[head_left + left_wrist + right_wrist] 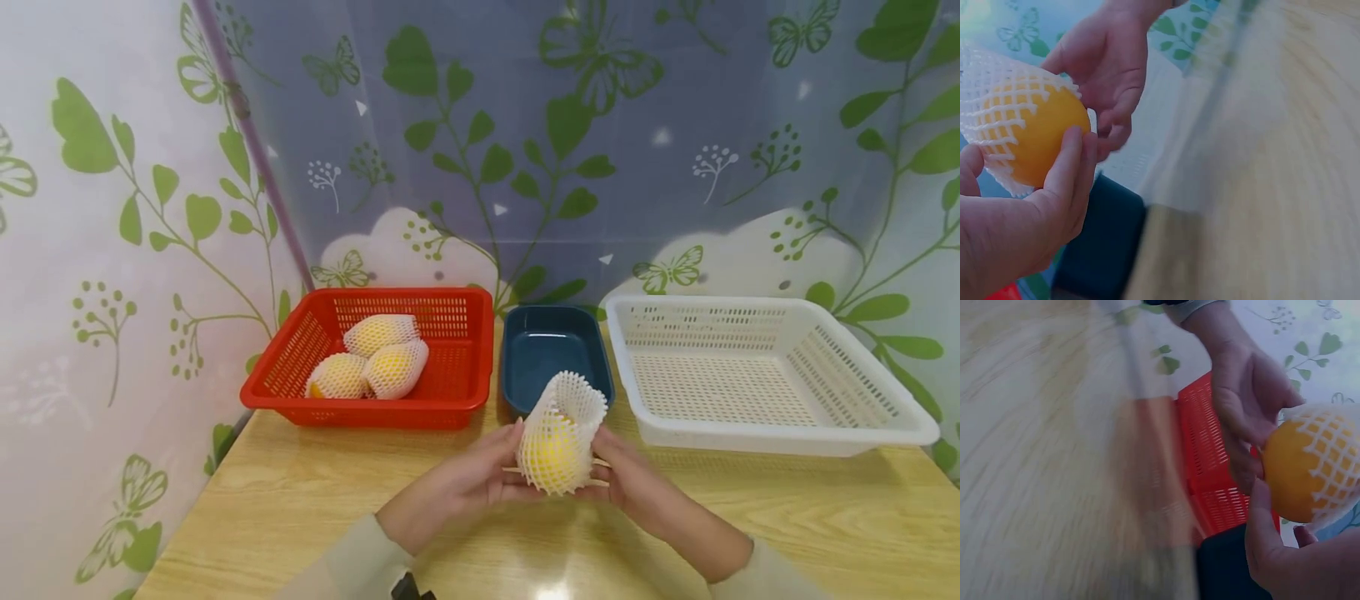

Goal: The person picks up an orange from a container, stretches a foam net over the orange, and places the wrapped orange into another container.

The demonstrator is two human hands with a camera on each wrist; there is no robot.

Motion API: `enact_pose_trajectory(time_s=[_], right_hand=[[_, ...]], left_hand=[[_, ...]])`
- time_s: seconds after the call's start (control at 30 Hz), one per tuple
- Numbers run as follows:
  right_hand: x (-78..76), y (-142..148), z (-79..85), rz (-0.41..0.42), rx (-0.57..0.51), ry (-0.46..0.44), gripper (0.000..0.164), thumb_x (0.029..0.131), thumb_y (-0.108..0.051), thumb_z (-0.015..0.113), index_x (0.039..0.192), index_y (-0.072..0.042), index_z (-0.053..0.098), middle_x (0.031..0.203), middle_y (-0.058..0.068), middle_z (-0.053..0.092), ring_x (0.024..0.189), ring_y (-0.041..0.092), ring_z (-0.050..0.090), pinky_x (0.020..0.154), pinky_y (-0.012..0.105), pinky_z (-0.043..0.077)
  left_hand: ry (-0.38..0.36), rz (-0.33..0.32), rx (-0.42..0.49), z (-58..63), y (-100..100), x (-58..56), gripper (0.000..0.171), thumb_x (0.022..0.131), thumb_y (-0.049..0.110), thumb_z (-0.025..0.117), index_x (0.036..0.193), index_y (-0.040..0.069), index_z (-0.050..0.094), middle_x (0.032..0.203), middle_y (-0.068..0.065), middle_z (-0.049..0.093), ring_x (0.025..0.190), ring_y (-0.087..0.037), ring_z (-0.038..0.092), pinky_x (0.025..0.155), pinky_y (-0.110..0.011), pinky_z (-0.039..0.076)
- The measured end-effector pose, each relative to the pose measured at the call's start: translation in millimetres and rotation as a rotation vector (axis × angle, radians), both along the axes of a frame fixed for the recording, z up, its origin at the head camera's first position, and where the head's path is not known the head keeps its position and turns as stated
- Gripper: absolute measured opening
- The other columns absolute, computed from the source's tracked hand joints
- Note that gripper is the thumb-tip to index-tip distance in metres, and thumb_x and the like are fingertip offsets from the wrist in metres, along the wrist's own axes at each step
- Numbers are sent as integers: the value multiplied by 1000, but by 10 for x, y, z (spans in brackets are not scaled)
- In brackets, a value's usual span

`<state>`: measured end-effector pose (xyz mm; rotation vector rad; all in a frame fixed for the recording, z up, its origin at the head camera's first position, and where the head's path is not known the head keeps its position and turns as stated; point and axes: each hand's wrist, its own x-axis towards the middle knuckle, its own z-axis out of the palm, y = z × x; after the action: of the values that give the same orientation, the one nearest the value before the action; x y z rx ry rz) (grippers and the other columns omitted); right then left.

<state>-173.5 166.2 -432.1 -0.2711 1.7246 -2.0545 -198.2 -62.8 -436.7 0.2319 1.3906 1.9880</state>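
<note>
Between both hands, above the table's middle, is a smooth orange-yellow fruit in a white foam net sleeve. The sleeve's loose end stands up above the fruit in the head view. My left hand grips it from the left, thumb on the net and fingers under the fruit. From the right, my right hand holds it with thumb and fingers. In the left wrist view the bare lower end of the fruit sticks out of the net, the left fingertips touching it.
A red basket at the left holds 3 netted yellow fruits. Behind the hands stands a dark blue tray, and to the right a white basket. A patterned curtain hangs behind the wooden table.
</note>
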Motion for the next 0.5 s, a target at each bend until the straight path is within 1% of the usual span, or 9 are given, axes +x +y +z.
enact_pose_trajectory(time_s=[0.07, 0.1, 0.2, 0.3, 0.4, 0.5], right_hand=[[-15, -6, 48, 10, -29, 1, 46, 105, -39, 38, 142, -12, 37, 113, -4, 61, 102, 14, 63, 88, 34, 54], [-15, -15, 63, 11, -59, -8, 40, 106, -38, 37, 137, -15, 43, 113, -3, 61, 102, 15, 63, 88, 34, 54], [0, -41, 91, 6, -144, -37, 27, 106, -35, 38, 125, -21, 52, 112, -2, 62, 102, 16, 64, 90, 35, 53], [10, -64, 112, -4, -180, -49, 25, 106, -35, 39, 120, -21, 53, 111, -1, 63, 101, 16, 64, 89, 34, 54], [-1, -75, 137, -3, -176, -50, 26, 106, -37, 38, 119, -22, 54, 110, -2, 63, 100, 14, 64, 88, 33, 54], [-12, -85, 154, 5, -164, -44, 27, 106, -37, 36, 119, -22, 53, 110, -2, 63, 100, 13, 64, 88, 32, 54]], left_hand=[[9, 9, 4, 46, 6, -16, 57, 102, 42, 44, 144, 5, 32, 127, -17, 53, 108, -31, 60, 98, -51, 45], [15, 14, 2, 66, 6, -23, 57, 102, 42, 44, 144, 4, 32, 127, -17, 52, 108, -31, 60, 98, -51, 45], [24, 13, -7, 113, 2, -33, 58, 102, 42, 44, 145, 5, 32, 127, -17, 52, 108, -31, 60, 98, -51, 45], [38, -5, -12, 147, -5, -38, 61, 102, 44, 44, 149, 8, 31, 128, -16, 52, 107, -29, 60, 99, -49, 45], [54, -17, -11, 165, -12, -41, 62, 101, 45, 44, 149, 9, 31, 128, -16, 53, 106, -28, 61, 99, -49, 46], [62, -14, -10, 175, -24, -39, 61, 101, 44, 44, 149, 8, 32, 126, -15, 53, 105, -28, 62, 98, -49, 46]])
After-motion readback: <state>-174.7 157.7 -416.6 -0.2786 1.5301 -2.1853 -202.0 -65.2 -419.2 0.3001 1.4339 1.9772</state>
